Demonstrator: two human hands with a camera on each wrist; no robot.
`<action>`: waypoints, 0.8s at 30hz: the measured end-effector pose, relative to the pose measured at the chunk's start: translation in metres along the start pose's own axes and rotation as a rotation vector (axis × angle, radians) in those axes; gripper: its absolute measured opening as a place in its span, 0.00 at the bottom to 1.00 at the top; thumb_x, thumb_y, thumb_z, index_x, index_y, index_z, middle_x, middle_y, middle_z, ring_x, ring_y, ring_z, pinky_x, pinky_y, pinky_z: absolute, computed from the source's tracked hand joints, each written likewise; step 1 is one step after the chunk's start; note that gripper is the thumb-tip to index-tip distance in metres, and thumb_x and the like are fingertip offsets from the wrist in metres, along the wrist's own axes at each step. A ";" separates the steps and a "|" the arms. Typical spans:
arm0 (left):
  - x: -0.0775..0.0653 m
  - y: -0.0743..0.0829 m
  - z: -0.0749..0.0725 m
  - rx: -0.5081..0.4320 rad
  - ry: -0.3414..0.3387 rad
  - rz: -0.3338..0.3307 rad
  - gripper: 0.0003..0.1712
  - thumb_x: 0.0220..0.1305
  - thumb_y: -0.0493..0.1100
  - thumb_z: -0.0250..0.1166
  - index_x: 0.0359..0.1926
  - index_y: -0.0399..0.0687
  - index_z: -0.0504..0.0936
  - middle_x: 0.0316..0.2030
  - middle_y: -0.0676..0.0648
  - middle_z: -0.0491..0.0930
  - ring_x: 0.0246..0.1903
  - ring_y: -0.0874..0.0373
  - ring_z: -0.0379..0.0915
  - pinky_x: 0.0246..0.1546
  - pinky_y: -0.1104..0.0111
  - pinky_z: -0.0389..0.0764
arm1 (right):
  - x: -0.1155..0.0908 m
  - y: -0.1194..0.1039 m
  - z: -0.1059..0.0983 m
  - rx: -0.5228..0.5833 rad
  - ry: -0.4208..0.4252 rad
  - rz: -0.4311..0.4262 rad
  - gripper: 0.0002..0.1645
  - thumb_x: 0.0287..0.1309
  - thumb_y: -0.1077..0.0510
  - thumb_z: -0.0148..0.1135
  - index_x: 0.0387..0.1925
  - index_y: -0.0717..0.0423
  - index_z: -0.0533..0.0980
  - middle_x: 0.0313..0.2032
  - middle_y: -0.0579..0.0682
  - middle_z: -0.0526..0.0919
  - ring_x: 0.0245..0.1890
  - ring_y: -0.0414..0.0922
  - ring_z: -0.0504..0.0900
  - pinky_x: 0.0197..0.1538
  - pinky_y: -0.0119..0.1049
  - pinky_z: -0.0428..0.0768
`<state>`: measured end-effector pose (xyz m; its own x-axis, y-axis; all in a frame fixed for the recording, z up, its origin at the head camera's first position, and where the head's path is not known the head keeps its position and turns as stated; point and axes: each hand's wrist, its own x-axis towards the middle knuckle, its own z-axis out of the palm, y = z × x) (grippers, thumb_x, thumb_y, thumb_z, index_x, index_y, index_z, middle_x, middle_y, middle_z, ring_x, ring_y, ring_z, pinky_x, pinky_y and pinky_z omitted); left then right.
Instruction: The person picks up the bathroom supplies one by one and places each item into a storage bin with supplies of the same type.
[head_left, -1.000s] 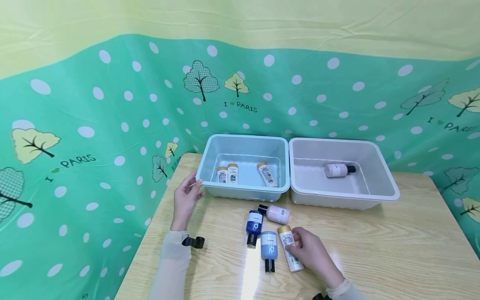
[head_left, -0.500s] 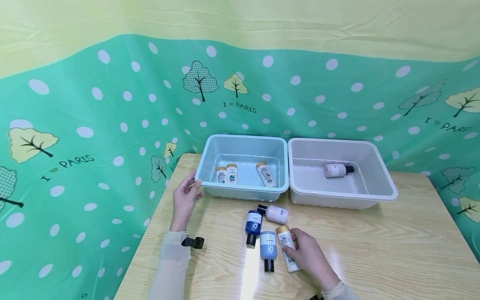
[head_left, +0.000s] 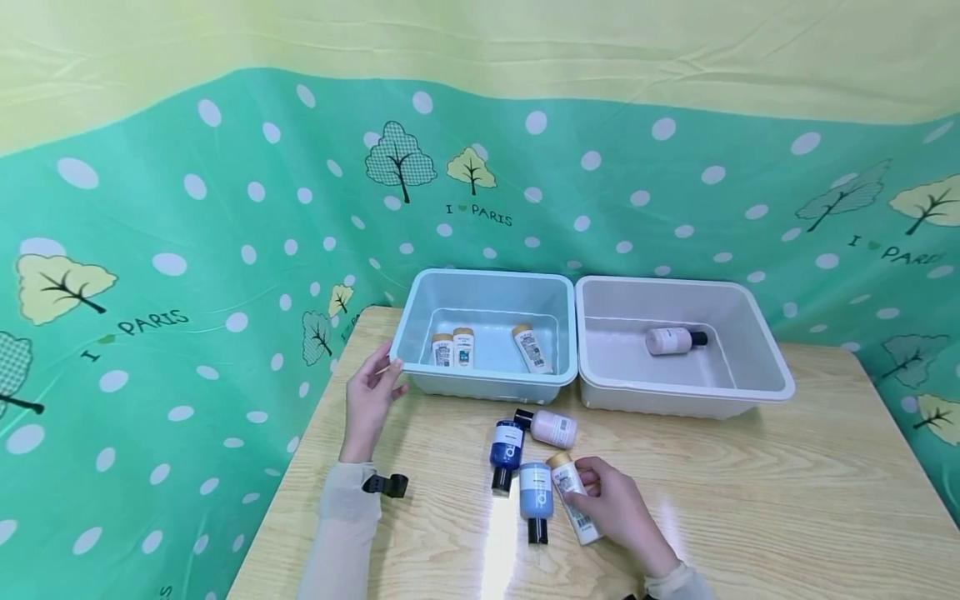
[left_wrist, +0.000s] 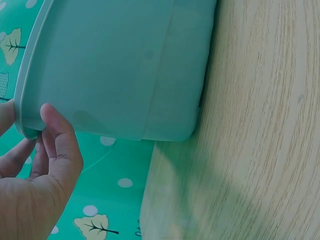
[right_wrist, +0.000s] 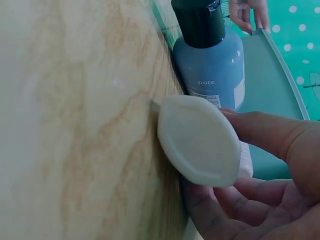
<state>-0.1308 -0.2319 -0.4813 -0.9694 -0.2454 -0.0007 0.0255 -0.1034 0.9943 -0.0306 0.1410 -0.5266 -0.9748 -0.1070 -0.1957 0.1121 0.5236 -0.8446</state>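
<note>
My left hand (head_left: pixel 367 408) pinches the rim of the light blue bin (head_left: pixel 491 385) at its front left corner. In the left wrist view its thumb and fingers lie on either side of the rim. With thumb and fingers, my right hand (head_left: pixel 621 510) grips the sides of a white bottle (head_left: pixel 567 482) with a gold cap, which lies tilted on the table. The right wrist view shows the bottle's pale oval base (right_wrist: pixel 200 142) toward the camera. Just left of it lies a light blue bottle (head_left: pixel 536 490) with a black cap.
A dark blue bottle (head_left: pixel 507 446) and a pink bottle (head_left: pixel 555 429) lie farther back on the wooden table (head_left: pixel 750 500). Several white gold-capped bottles, one a leaning bottle (head_left: pixel 533 350), are in the blue bin. Another pink bottle (head_left: pixel 669 340) lies in the grey bin (head_left: pixel 682 402).
The white bottle's gold cap end has swung slightly left, toward the light blue bottle, with my right hand on it. My left hand stays at the bin rim.
</note>
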 end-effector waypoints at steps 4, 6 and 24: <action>0.001 -0.001 -0.001 0.002 0.002 -0.002 0.31 0.67 0.47 0.68 0.69 0.49 0.73 0.61 0.31 0.71 0.51 0.52 0.76 0.46 0.63 0.87 | 0.001 0.003 -0.002 0.049 0.003 0.008 0.29 0.44 0.64 0.80 0.50 0.66 0.78 0.34 0.48 0.84 0.29 0.42 0.80 0.32 0.31 0.83; 0.001 -0.001 -0.001 0.003 0.000 -0.002 0.30 0.67 0.48 0.68 0.69 0.49 0.73 0.61 0.31 0.71 0.51 0.52 0.76 0.45 0.63 0.87 | 0.002 0.004 -0.003 0.067 -0.002 0.007 0.29 0.44 0.64 0.80 0.49 0.66 0.78 0.34 0.48 0.84 0.29 0.43 0.80 0.32 0.31 0.83; 0.000 0.001 0.000 0.013 -0.001 -0.006 0.30 0.67 0.48 0.68 0.69 0.51 0.74 0.62 0.31 0.71 0.51 0.52 0.76 0.47 0.60 0.87 | 0.008 -0.010 -0.029 0.237 -0.081 0.028 0.32 0.52 0.62 0.76 0.57 0.69 0.74 0.41 0.55 0.84 0.37 0.47 0.82 0.40 0.33 0.84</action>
<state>-0.1308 -0.2315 -0.4805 -0.9699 -0.2435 -0.0063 0.0168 -0.0925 0.9956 -0.0448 0.1594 -0.5053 -0.9530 -0.1681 -0.2522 0.1902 0.3160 -0.9295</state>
